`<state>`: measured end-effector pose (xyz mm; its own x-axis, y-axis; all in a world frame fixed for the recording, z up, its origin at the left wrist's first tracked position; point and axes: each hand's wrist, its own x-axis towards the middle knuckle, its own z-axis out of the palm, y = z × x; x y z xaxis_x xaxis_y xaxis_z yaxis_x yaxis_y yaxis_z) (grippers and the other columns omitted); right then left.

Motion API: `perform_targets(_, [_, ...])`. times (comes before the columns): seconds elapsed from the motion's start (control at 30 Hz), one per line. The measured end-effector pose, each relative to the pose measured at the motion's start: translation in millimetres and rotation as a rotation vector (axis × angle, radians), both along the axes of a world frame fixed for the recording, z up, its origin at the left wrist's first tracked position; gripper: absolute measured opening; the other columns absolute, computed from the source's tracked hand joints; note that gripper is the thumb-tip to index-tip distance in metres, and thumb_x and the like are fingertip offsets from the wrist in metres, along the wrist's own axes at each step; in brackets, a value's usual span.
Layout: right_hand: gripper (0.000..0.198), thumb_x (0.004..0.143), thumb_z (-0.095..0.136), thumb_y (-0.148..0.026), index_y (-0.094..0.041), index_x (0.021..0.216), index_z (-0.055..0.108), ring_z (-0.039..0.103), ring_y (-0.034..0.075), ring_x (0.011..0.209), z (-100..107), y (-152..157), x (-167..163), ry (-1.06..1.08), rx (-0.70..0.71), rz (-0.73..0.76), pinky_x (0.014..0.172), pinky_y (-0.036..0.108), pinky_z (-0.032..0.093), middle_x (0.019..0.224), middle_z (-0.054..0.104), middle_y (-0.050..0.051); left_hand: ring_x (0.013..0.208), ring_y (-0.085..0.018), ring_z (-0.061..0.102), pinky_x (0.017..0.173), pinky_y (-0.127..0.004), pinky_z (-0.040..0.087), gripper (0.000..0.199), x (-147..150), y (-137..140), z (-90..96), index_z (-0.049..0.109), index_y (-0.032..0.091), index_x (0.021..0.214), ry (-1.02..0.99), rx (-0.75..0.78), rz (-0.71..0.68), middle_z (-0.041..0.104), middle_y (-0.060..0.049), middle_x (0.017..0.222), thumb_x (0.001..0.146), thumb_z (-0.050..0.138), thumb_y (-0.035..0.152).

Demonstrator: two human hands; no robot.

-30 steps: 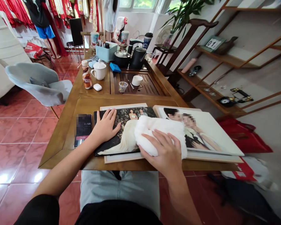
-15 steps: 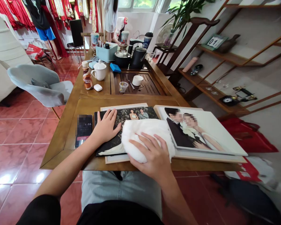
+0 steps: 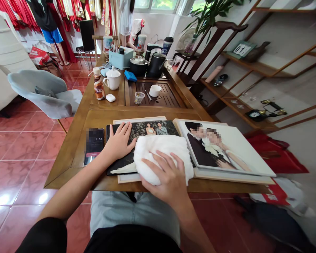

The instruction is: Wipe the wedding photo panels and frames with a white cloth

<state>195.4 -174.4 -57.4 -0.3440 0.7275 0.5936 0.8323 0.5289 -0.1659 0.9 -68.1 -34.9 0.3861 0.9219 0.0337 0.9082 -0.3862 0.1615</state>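
My left hand (image 3: 119, 141) lies flat with its fingers spread on the left part of a dark photo panel (image 3: 122, 163), which shows a couple against a flowery background. On the panel's right part, a bunched white cloth (image 3: 147, 151) sits under my right hand (image 3: 165, 175). The right hand's fingers curve over the cloth and grip it, and the thumb is at its near left side. The cloth hides much of the panel's right half. Beside it on the right rests a light photo panel (image 3: 234, 154) with a close-up couple, stacked on pale frames.
A phone (image 3: 94, 146) lies left of the dark panel. Farther back on the wooden table (image 3: 94, 117) are a bottled drink (image 3: 98, 84), a lidded white mug (image 3: 112, 79), an earbud case (image 3: 110, 98) and a tea tray (image 3: 171, 96) with small cups. A shelf (image 3: 263, 66) stands right.
My right hand and the white cloth have shifted slightly left over the dark photo panel. My left hand keeps its place.
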Motion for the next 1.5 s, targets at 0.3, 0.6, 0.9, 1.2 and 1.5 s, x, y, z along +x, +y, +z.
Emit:
perform_targets(0.3, [0.027, 0.088, 0.068, -0.036, -0.024, 0.111, 0.074, 0.067, 0.030, 0.114, -3.7, 4.2, 27.0, -0.019, 0.059, -0.076, 0.109, 0.049, 0.038, 0.114, 0.076, 0.008, 0.158, -0.031, 0.023, 0.126, -0.067, 0.011, 0.063, 0.6, -1.0, 1.7, 0.030, 0.013, 0.161, 0.008, -0.015, 0.015, 0.028, -0.012, 0.169, 0.106, 0.034, 0.043])
perform_targets(0.6, [0.027, 0.087, 0.069, -0.036, -0.023, 0.110, 0.074, 0.068, 0.031, 0.112, -4.4, 3.9, 23.7, -0.015, 0.084, -0.117, 0.108, 0.051, 0.038, 0.112, 0.075, 0.009, 0.158, -0.031, 0.023, 0.126, -0.068, 0.012, 0.064, 1.2, -1.3, 1.0, 0.030, 0.012, 0.161, 0.018, -0.001, 0.011, 0.029, -0.012, 0.169, 0.106, 0.034, 0.043])
perform_targets(0.9, [0.031, 0.086, 0.068, -0.038, -0.027, 0.114, 0.073, 0.065, 0.031, 0.118, -3.9, -3.6, -2.8, 0.068, 0.007, 0.033, 0.113, 0.051, 0.033, 0.119, 0.075, 0.007, 0.158, -0.031, 0.022, 0.125, -0.069, 0.011, 0.064, -0.4, 1.4, -0.7, 0.028, 0.012, 0.162, 0.031, -0.014, 0.000, 0.025, -0.011, 0.170, 0.106, 0.034, 0.042])
perform_targets(1.2, [0.023, 0.088, 0.068, -0.035, -0.022, 0.107, 0.074, 0.070, 0.031, 0.107, -7.3, 6.4, 38.8, -0.035, 0.129, -0.203, 0.104, 0.049, 0.040, 0.109, 0.075, 0.010, 0.158, -0.032, 0.024, 0.125, -0.068, 0.012, 0.064, 1.5, -1.8, 1.4, 0.031, 0.013, 0.161, 0.007, -0.005, 0.014, 0.029, -0.012, 0.169, 0.105, 0.034, 0.043])
perform_targets(1.5, [0.032, 0.083, 0.068, -0.038, -0.026, 0.112, 0.073, 0.065, 0.031, 0.117, -7.0, -5.4, -13.9, 0.095, 0.036, 0.002, 0.113, 0.052, 0.032, 0.119, 0.075, 0.007, 0.158, -0.031, 0.023, 0.125, -0.070, 0.012, 0.064, -1.4, 2.0, -1.7, 0.029, 0.012, 0.162, 0.024, 0.001, -0.005, 0.027, -0.011, 0.169, 0.106, 0.033, 0.042])
